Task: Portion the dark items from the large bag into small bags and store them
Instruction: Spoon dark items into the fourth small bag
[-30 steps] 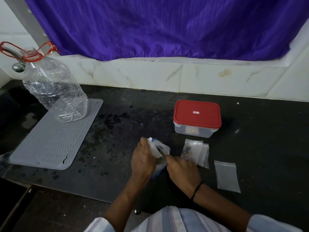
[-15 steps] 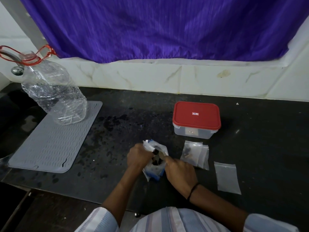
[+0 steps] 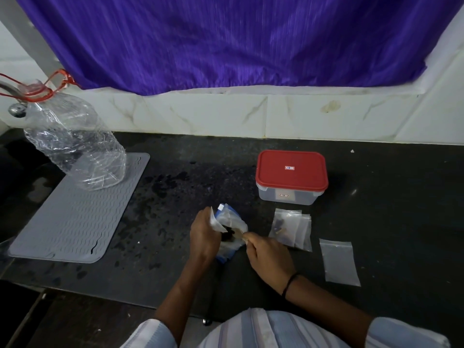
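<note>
A large clear bag with blue print (image 3: 231, 223) stands on the black counter (image 3: 376, 209) in front of me, its mouth pulled open. Dark items (image 3: 229, 234) show inside it. My left hand (image 3: 204, 233) grips the bag's left edge. My right hand (image 3: 267, 252) pinches the bag's right edge. To the right lies a small pile of small clear bags (image 3: 291, 231), the left one holding dark bits. One empty small bag (image 3: 340, 262) lies flat further right.
A clear box with a red lid (image 3: 291, 175) sits shut behind the small bags. At the left a grey ribbed mat (image 3: 72, 217) carries a crumpled clear plastic bottle (image 3: 75, 144). A purple curtain hangs over the tiled wall. The counter's front edge runs just below my forearms.
The large bag's mouth has been pulled open between my hands, and the dark items inside now show. Both hands stayed in about the same spot.
</note>
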A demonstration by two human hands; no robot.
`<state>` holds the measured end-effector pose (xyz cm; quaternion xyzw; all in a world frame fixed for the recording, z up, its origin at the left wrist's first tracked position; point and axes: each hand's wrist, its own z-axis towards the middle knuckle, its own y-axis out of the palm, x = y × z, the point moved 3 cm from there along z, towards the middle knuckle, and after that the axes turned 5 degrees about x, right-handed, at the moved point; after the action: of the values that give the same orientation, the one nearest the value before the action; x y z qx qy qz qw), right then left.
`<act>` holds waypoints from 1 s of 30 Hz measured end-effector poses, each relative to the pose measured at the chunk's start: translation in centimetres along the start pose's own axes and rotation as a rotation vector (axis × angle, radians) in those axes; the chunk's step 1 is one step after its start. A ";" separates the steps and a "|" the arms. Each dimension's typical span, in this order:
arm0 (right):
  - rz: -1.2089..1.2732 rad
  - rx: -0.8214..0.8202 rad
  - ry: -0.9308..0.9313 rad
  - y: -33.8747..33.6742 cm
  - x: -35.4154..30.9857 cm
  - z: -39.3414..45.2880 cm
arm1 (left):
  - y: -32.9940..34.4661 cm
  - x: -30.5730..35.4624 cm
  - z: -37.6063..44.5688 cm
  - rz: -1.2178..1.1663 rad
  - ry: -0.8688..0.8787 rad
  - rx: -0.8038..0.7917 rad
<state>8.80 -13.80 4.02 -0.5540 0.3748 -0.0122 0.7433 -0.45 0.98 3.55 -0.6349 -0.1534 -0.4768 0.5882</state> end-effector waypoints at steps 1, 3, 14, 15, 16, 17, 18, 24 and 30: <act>0.021 -0.010 0.002 0.0 -0.1 0.0 | -0.1 -0.1 0.2 -0.035 -0.059 0.005; 0.054 -0.032 0.001 -0.2 -0.3 0.1 | -0.4 0.1 0.5 -0.034 -0.126 -0.008; 0.152 -0.220 0.098 0.3 -0.5 0.8 | -0.7 0.4 1.3 -0.048 -0.450 -0.207; 0.194 -0.248 0.128 0.5 -0.5 0.8 | -0.6 0.4 1.2 -0.041 -0.443 -0.207; 0.252 -0.273 0.171 0.6 -0.4 0.8 | -0.5 0.4 1.0 -0.030 -0.434 -0.207; 0.320 -0.297 0.223 0.5 -0.4 0.7 | -0.5 0.4 0.9 -0.020 -0.426 -0.204; 0.387 -0.311 0.272 0.5 -0.4 0.5 | -0.5 0.4 0.8 -0.014 -0.420 -0.195; 0.568 -0.184 0.375 -0.3 -0.1 -0.3 | -1.0 0.5 0.7 0.098 -0.402 -0.150; 0.708 -0.112 0.426 -1.5 0.6 -1.0 | -2.1 0.9 0.8 0.134 -0.205 -0.075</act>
<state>9.31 -15.44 4.83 -0.4155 0.6878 0.1502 0.5760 -1.20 1.91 5.63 -0.7106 -0.1522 -0.3744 0.5759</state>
